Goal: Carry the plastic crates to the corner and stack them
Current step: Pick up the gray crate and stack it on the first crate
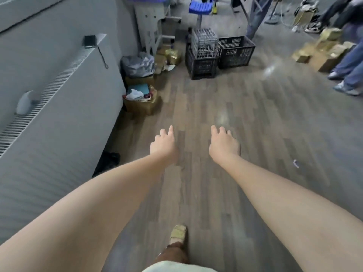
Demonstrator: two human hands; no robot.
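Note:
Three plastic crates stand on the wood floor far ahead. A grey crate point(204, 43) rests on top of a dark crate point(201, 65), and a second dark crate point(235, 52) sits on the floor just to their right. Both of my arms reach forward over bare floor, well short of the crates. My left hand point(164, 145) and my right hand point(224, 144) are empty, palms down, fingers loosely spread.
A grey wall and a long radiator point(45, 99) run along the left. A cardboard box of rubbish point(140, 100), a plastic bag and gold-wrapped parcels lie at the wall's end. Cardboard boxes point(322, 54) and people's legs point(347, 69) fill the right. A blue chair point(200, 6) stands behind the crates.

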